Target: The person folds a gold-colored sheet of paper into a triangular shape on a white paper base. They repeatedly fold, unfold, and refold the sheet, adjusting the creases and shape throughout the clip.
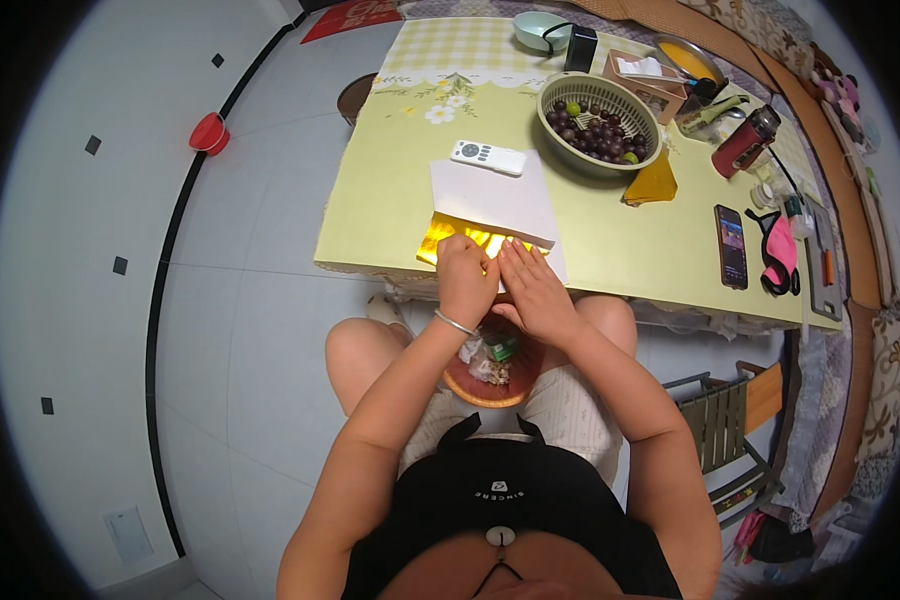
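Note:
A shiny gold foil sheet (pixel 433 240) lies at the table's near edge, on white paper. My left hand (pixel 465 278) is closed, its fingers curled down on the foil's near part; the fingertips' exact hold is hidden. Beside it, my right hand (pixel 537 290) lies flat with fingers stretched forward over the foil. Just beyond the foil is a stack of white paper (pixel 495 205), and a white remote control (pixel 488 158) rests at its far edge.
A colander (pixel 600 165) of grapes stands beyond the paper, with a folded yellow piece (pixel 652 180) beside it. A phone (pixel 731 247), a pink-and-black item (pixel 778 252) and a red thermos (pixel 746 142) are to the right. Between my knees sits a waste bin (pixel 490 395); a folding chair (pixel 715 430) is at right.

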A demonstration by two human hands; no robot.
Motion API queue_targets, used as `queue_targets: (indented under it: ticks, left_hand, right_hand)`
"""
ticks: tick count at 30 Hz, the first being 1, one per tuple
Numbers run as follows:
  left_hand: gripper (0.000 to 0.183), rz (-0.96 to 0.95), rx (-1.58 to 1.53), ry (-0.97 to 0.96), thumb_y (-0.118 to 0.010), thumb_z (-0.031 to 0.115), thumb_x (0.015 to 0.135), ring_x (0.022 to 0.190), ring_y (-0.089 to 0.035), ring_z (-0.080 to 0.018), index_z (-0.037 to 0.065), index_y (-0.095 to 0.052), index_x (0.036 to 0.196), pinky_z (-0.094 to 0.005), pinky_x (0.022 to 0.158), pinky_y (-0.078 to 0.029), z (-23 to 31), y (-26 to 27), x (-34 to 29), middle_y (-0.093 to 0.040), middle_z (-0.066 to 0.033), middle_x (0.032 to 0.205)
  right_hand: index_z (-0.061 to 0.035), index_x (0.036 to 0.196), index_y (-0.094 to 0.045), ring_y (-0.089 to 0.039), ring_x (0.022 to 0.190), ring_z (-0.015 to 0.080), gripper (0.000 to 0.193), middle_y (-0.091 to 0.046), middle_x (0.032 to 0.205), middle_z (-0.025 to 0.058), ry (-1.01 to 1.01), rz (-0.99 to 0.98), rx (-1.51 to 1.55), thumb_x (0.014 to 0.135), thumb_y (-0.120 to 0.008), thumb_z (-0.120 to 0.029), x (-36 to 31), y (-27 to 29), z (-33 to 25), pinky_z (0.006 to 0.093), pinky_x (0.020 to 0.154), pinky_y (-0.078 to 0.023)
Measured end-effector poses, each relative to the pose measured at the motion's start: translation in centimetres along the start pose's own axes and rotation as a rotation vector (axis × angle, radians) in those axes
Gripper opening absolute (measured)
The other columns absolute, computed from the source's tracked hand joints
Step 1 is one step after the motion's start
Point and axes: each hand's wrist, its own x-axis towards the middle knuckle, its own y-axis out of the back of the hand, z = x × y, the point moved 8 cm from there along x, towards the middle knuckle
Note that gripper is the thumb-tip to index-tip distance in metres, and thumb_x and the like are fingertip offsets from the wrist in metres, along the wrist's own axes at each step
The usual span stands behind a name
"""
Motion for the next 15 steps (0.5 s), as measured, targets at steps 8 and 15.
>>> queue_targets:
  ticks: [8, 15]
  left_hand:
    - [0.026, -0.015, 0.006, 0.013, -0.075, 0.009, 0.074, 0.087, -0.053, -0.0353, 0.004, -0.056, 0.057, -0.0453, 0.079, -0.044, -0.2, 0.0, 0.0, -0.056, -0.0146, 0.083]
    - [0.015, -0.075, -0.025, -0.124, -0.071, 0.006, 0.073, 0.088, -0.053, -0.0378, 0.004, -0.056, 0.073, -0.0475, 0.081, -0.043, -0.1, 1.7, -0.3, -0.055, -0.0151, 0.085]
  right_hand:
    - [0.01, 0.15, -0.036, -0.028, 0.151, 0.0425, 0.09, -0.034, 0.159, 0.0289, -0.044, -0.023, -0.045, 0.089, -0.071, -0.046, 0.2, -0.4, 0.1, 0.0509, 0.126, -0.019]
    - [-0.0065, 0.153, -0.042, -0.025, 0.151, 0.0467, 0.089, -0.029, 0.161, 0.0313, -0.064, -0.053, -0.012, 0.083, -0.077, -0.048, 0.4, -0.1, -0.4, 0.055, 0.125, -0.019]
